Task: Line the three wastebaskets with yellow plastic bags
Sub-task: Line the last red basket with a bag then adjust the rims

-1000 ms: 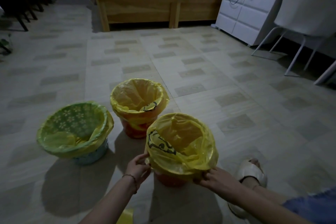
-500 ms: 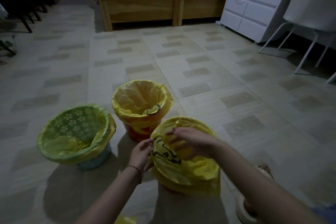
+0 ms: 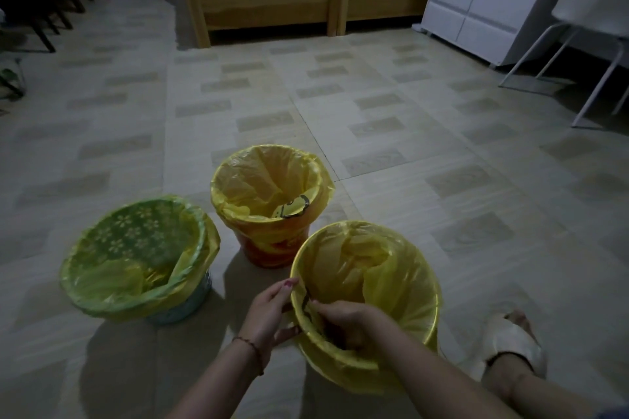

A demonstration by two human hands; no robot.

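Nearest, the front wastebasket (image 3: 367, 309) stands on the tiled floor (image 3: 408, 133), a yellow bag (image 3: 391, 282) folded over its rim and crumpled inside. The left hand (image 3: 269, 315) grips the rim from outside; the right hand (image 3: 343, 318) reaches inside, fingers curled into the plastic. Behind it, the orange wastebasket (image 3: 272, 248) and the green flowered wastebasket (image 3: 136, 258) are lined too. A slippered foot (image 3: 507, 340) lies right; the basket bottoms are hidden.
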